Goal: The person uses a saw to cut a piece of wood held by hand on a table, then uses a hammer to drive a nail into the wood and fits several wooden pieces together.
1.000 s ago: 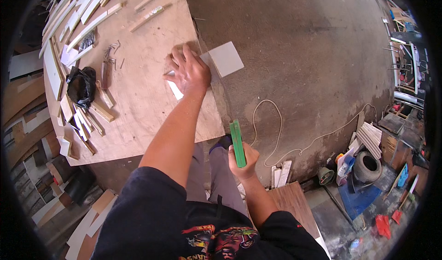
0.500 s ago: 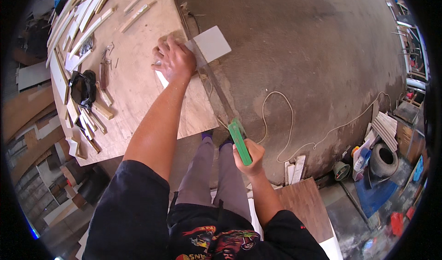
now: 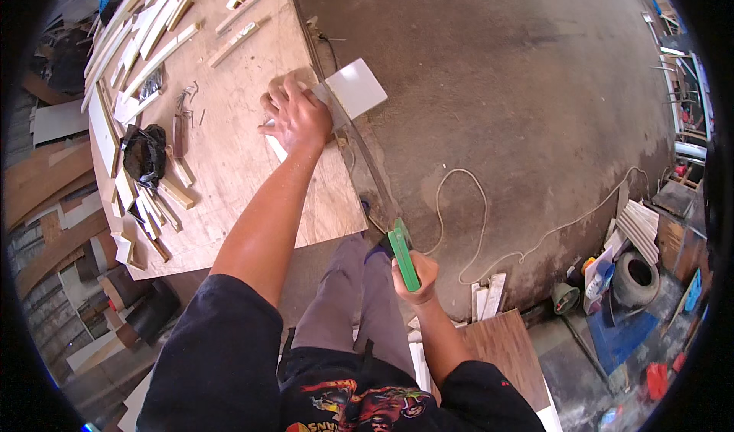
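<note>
My left hand (image 3: 302,118) presses with bent, spread fingers on a white board (image 3: 277,146) at the edge of the plywood sheet (image 3: 241,180), holding it down. A square white end (image 3: 356,88) juts past that edge. My right hand (image 3: 415,283) grips the green handle (image 3: 401,252) of a hand saw, lower right of the plywood's corner. The saw's long blade (image 3: 365,160) runs up from the handle to the board beside my left hand; I cannot make out how deep it sits in the board.
Wood strips (image 3: 153,30), a black bag (image 3: 144,157) and loose metal pieces (image 3: 186,107) lie on the plywood. A cord (image 3: 478,203) loops over the concrete floor (image 3: 535,111). A tyre (image 3: 636,279), blue sheet (image 3: 619,332), scrap boards (image 3: 53,187) and a wooden panel (image 3: 501,340) lie around me.
The saw and my right hand have shifted slightly back and to the right relative to the plywood corner. My left hand stays on the board; the whole view has shifted a little.
</note>
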`<state>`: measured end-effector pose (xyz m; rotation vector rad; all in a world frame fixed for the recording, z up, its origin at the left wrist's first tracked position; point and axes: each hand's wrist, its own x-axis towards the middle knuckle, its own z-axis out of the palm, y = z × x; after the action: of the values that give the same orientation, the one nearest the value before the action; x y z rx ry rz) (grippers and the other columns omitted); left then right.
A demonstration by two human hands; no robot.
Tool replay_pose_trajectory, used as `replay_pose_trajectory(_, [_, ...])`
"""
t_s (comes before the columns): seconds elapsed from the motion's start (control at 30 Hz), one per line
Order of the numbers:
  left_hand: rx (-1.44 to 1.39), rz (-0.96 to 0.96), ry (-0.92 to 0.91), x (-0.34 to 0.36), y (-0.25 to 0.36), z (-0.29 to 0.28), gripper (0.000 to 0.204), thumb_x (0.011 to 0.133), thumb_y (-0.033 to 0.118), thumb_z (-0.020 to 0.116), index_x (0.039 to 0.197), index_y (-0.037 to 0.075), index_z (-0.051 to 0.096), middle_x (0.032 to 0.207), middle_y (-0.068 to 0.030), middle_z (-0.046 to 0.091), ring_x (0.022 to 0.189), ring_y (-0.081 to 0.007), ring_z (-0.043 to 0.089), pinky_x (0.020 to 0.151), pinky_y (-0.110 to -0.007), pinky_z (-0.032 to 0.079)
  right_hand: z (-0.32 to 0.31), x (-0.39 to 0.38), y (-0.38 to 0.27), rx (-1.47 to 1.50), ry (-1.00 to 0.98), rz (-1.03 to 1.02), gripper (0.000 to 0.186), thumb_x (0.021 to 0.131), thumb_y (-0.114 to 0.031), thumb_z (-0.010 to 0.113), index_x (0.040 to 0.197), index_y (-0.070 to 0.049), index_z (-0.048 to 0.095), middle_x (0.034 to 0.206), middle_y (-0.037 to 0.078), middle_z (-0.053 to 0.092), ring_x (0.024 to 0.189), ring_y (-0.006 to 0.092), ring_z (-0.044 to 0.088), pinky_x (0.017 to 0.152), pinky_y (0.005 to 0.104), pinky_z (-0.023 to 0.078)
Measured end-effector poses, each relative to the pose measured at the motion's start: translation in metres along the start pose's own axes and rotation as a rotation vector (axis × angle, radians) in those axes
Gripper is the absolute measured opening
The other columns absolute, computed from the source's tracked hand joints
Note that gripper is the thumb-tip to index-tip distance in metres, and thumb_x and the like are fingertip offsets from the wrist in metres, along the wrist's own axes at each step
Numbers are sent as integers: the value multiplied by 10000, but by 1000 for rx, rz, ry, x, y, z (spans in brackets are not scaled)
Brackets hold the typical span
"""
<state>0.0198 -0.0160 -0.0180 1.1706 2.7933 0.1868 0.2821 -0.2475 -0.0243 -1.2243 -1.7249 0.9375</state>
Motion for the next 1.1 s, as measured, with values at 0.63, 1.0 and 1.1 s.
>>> replay_pose_trajectory(0.63, [7, 861, 118, -19, -59, -14, 617, 984, 500, 544, 1475, 130, 490, 1509, -156, 467, 1396, -406, 401, 1157, -560, 290, -28, -4, -5, 109, 7, 45, 160, 728, 25, 755, 749, -42, 612, 638, 93, 529, 508, 284, 555, 474, 387, 416])
replay_pose_trajectory(1.0, [26, 977, -99, 0, -63, -50, 632, 862, 392, 760, 1400, 116, 574, 1465, -178, 505, 1277, -393, 526, 1060, -493, 455, -76, 39, -87, 71, -62, 290, 126, 785, 10, 726, 751, -18, 608, 617, 109, 539, 509, 230, 581, 519, 340, 440])
replay_pose_trajectory(1.1, [-14, 975, -242, 9, -66, -75, 588, 864, 405, 764, 1346, 102, 618, 1374, -171, 591, 1223, -367, 589, 1008, -467, 499, -89, 54, -123, 149, -71, 480, 108, 803, 2, 718, 774, 4, 614, 618, 77, 538, 539, 140, 543, 533, 311, 423])
